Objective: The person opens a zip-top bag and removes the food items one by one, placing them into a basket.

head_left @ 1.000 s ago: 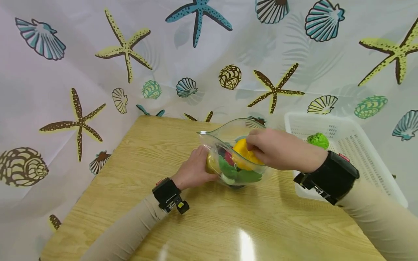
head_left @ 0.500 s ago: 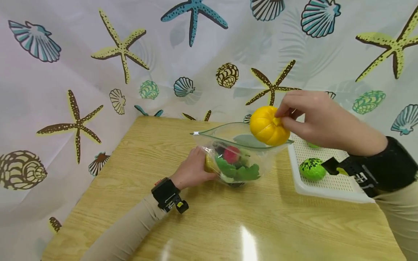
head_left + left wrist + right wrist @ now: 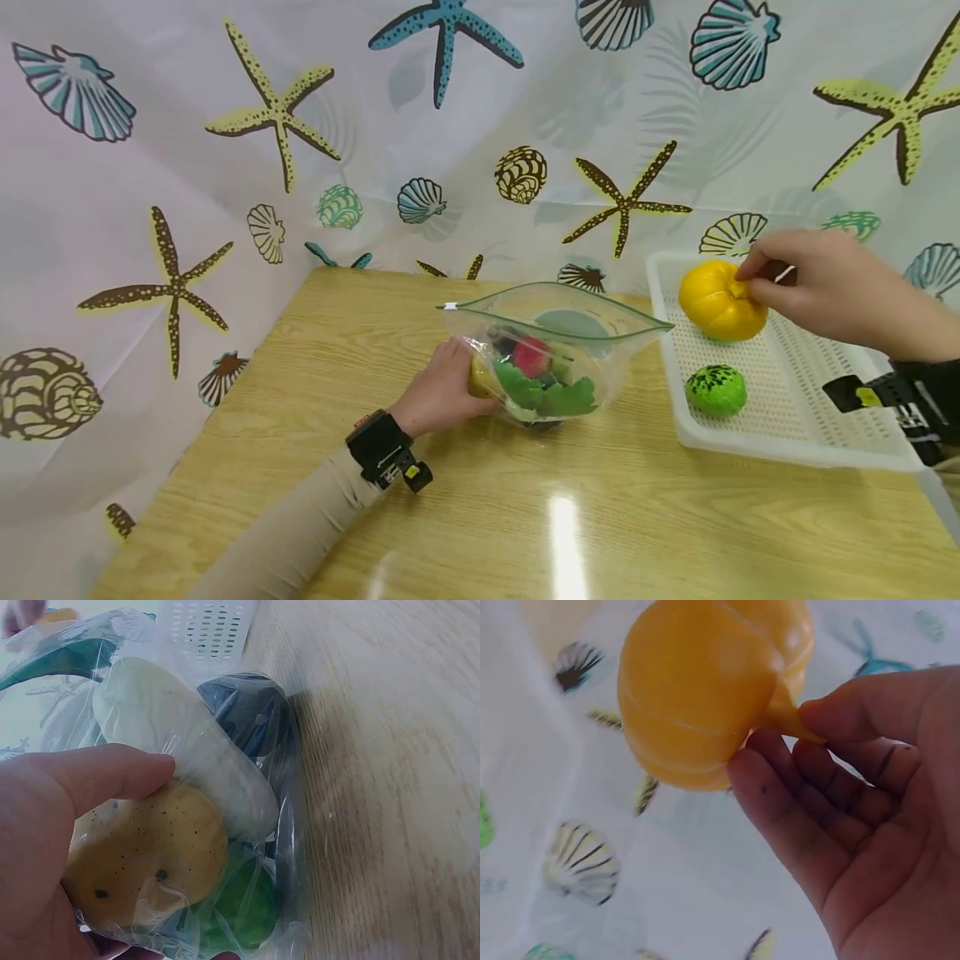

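Observation:
In the head view, a toy yellow pumpkin (image 3: pixel 711 302) hangs over the left part of a white basket, its stem pinched by my right hand (image 3: pixel 843 283). The right wrist view shows thumb and fingers on the stem (image 3: pixel 784 716). My left hand (image 3: pixel 444 390) grips the left side of a clear zip bag (image 3: pixel 617 354), which stands with its green-edged mouth spread wide. Through the plastic I see a red round piece (image 3: pixel 531 357) and green leaves (image 3: pixel 566 396). Up close in the left wrist view are a speckled potato (image 3: pixel 150 851), a pale long vegetable (image 3: pixel 180 742) and a dark piece (image 3: pixel 247 709).
The white perforated basket (image 3: pixel 802 455) stands at the right of the wooden table (image 3: pixel 450 517). Inside it lies a green round piece with dark marks (image 3: pixel 717 390); some green shows beneath the pumpkin. A shell-and-starfish curtain (image 3: pixel 465 133) hangs behind the table.
My right hand has lifted the pumpkin out of the bag and carried it right, over the basket. The left hand has kept its grip on the bag.

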The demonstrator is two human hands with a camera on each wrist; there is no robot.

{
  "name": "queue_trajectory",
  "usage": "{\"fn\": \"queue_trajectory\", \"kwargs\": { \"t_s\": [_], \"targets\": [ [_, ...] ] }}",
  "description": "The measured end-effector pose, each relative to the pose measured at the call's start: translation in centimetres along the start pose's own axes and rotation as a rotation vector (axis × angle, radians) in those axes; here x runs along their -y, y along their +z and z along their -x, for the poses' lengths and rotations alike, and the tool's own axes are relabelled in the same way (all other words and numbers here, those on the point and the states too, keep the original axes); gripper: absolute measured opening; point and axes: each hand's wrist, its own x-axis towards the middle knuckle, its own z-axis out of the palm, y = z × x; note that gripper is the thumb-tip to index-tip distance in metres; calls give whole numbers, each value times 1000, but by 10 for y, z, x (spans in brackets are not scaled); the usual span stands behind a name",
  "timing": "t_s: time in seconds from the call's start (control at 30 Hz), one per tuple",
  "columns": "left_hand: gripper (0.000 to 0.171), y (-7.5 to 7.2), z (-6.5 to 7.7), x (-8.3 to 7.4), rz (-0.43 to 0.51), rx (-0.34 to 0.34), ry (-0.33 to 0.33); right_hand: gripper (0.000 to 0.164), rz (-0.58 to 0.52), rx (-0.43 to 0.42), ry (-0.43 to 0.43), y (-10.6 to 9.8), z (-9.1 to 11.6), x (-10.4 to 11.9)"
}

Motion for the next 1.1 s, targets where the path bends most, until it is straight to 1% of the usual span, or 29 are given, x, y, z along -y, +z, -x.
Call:
{"fn": "queue_trajectory", "kwargs": {
  "t_s": [0.1, 0.23, 0.3, 0.4, 0.53, 0.67, 0.87, 1.0, 1.1],
  "targets": [
    [92, 1, 1, 2, 4, -4, -2, 6, 0, 114, 98, 20, 1, -32],
    [92, 2, 3, 4, 10, 1, -1, 5, -22, 279, 183, 52, 5, -75],
    [93, 3, 4, 5, 16, 4, 0, 4, -49, 353, 216, 65, 9, -93],
    [92, 4, 4, 5, 10, 11, -5, 6, -88, 434, 255, 78, 16, -115],
    [92, 3, 3, 5, 6, 6, -5, 4, -130, 522, 291, 88, 25, -138],
    [94, 2, 3, 6, 7, -4, -1, 4, -158, 600, 313, 96, 28, -150],
    [97, 0, 1, 7, -8, 7, 4, 8, -211, 675, 340, 102, 29, -157],
    [99, 0, 0, 6, -5, 29, 1, 12, -223, 677, 361, 103, 32, -156],
    [99, 0, 0, 6, -7, 39, -2, 17, -203, 626, 333, 99, 31, -150]
  ]
}}
